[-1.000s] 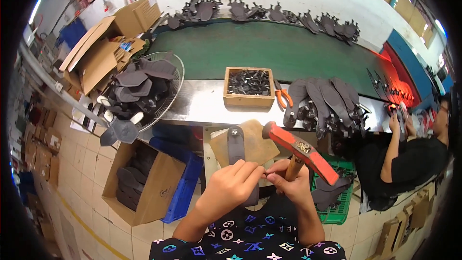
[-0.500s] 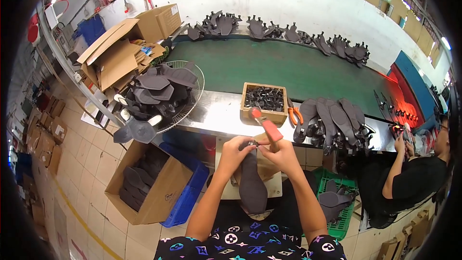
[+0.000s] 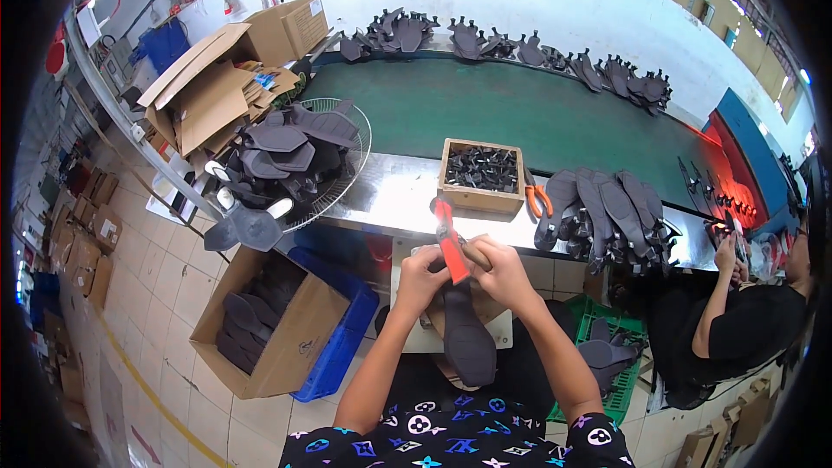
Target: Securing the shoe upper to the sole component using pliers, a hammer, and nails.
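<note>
Close in front of me, a dark grey shoe sole (image 3: 469, 338) lies lengthwise over a pale work block (image 3: 498, 335), its wide end toward my body. My left hand (image 3: 420, 279) grips the sole's narrow far end between thumb and fingers. In my right hand (image 3: 503, 273) is a hammer (image 3: 450, 245) with a red head and a wooden handle. The hammer head hangs over the sole's far end, beside my left fingertips, and hides what lies beneath it. My right fingers are closed round the handle.
A wooden box (image 3: 481, 201) of small black parts stands on the metal bench edge, with orange-handled pliers (image 3: 538, 201) and strapped soles (image 3: 607, 208) to its right. A wire basket (image 3: 364, 152) of soles sits left. A carton (image 3: 299, 351) stands below. A co-worker (image 3: 737, 329) sits at right.
The hammer has turned in my right hand, its red head swinging left and down over the sole's end. The sole's wide end has shifted slightly right.
</note>
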`<state>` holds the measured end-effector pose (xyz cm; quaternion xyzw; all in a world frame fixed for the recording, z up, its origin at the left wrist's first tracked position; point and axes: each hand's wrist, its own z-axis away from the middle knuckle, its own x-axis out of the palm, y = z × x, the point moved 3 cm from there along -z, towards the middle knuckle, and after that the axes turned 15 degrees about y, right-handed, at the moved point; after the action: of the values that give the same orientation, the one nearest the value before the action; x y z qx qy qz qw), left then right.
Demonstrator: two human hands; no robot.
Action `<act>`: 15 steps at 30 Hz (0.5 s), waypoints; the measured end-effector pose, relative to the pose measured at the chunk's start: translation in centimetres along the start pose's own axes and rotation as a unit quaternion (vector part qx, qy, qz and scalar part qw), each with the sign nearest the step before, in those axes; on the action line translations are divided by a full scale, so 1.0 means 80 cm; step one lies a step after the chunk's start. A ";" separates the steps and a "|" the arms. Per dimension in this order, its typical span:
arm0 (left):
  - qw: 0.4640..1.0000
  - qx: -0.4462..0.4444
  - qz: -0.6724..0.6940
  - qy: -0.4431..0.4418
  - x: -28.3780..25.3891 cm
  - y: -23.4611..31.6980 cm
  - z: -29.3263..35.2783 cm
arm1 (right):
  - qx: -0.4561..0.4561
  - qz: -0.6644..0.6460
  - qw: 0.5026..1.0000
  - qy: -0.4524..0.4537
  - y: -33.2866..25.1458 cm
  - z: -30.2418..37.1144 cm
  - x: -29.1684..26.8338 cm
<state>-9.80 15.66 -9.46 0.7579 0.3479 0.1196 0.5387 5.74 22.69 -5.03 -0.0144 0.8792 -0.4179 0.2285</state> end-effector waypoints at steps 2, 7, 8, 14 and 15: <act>1.000 -0.004 -0.004 -0.004 0.000 -0.002 -0.001 | 0.014 -0.009 1.000 -0.003 -0.002 -0.001 0.000; 1.000 0.011 0.008 -0.017 -0.004 0.002 -0.003 | -0.001 0.025 0.999 -0.039 -0.011 0.003 -0.006; 0.999 0.030 0.020 -0.021 -0.004 0.002 -0.003 | 0.003 0.031 0.998 -0.053 -0.013 0.005 -0.005; 0.997 -0.019 0.012 -0.077 -0.005 0.006 -0.013 | 0.137 0.099 0.982 -0.088 -0.019 0.002 -0.012; 0.993 -0.031 0.067 -0.087 -0.003 -0.010 -0.015 | 0.136 0.098 0.982 -0.089 -0.032 0.002 -0.013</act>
<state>-10.97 16.50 -9.65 0.7700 0.2446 0.0995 0.5808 6.33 21.11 -2.78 0.0662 0.7877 -0.5059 0.3454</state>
